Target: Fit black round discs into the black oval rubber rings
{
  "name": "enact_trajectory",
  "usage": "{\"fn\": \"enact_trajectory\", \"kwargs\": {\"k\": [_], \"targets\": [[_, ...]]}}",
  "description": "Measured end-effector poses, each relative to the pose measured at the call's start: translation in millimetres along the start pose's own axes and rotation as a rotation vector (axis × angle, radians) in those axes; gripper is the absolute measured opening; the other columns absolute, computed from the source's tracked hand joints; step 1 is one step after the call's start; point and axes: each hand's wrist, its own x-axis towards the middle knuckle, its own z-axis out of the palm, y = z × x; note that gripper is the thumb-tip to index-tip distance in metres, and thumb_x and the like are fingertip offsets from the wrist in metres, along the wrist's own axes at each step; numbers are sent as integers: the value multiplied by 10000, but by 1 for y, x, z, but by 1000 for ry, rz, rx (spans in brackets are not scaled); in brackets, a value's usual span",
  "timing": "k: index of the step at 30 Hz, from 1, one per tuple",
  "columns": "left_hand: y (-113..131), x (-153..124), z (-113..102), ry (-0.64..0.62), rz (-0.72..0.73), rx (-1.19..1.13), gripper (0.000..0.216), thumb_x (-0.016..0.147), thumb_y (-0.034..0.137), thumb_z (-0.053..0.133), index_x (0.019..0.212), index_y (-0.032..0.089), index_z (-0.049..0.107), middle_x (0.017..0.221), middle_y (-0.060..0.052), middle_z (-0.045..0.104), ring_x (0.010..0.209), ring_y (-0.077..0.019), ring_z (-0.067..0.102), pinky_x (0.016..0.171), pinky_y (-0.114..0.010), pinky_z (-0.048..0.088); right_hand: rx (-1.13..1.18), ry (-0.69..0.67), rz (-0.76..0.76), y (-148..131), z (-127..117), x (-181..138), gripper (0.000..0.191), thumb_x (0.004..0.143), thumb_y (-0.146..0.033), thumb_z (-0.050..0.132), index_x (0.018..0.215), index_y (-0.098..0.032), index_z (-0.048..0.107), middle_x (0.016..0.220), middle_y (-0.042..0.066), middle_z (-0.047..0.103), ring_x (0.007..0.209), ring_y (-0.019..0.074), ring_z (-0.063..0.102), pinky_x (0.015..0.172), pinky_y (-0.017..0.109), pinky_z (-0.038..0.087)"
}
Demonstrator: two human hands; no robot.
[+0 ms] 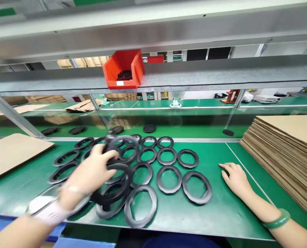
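Several black oval rubber rings (169, 178) lie spread over the green mat (215, 213), some in rows at the middle, some overlapping at the left. My left hand (90, 175), blurred by motion, is raised above the left pile and holds a stack of black rings (117, 172) that hangs from its fingers. My right hand (234, 178) rests flat on the mat, fingers apart and empty, to the right of the rings and just left of a white line.
A tall stack of cardboard sheets (287, 151) fills the right side. One cardboard sheet (11, 153) lies at the left. A red bin (124, 69) with black parts sits on the metal shelf above. More rings lie on the far bench (149, 128).
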Motion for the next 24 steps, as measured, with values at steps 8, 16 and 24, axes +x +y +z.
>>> {"fn": "enact_trajectory", "kwargs": {"k": [8,16,24], "targets": [[146,75,47,-258,246,139,285,691,174,621,969,224,664,1191,-108,462,720,-212,677,685,-352,547,114,-63,26,-5,-7,-3,400,934,-305,416,1199,-211,702,1213,119,598,1137,307,506,978,470,445],[144,69,65,-418,205,101,867,724,512,730,1500,404,358,1385,-174,454,961,-366,704,833,-453,550,172,-78,38,-6,-9,-3,441,921,-367,385,1182,-225,709,1204,116,603,1146,314,517,973,479,462],[49,3,43,13,39,-196,724,853,640,576,1480,335,379,1407,-80,543,950,-243,680,805,-335,537,256,40,-64,25,12,-10,421,897,-547,405,1055,-345,738,1123,116,665,1033,367,605,887,574,493]]}}
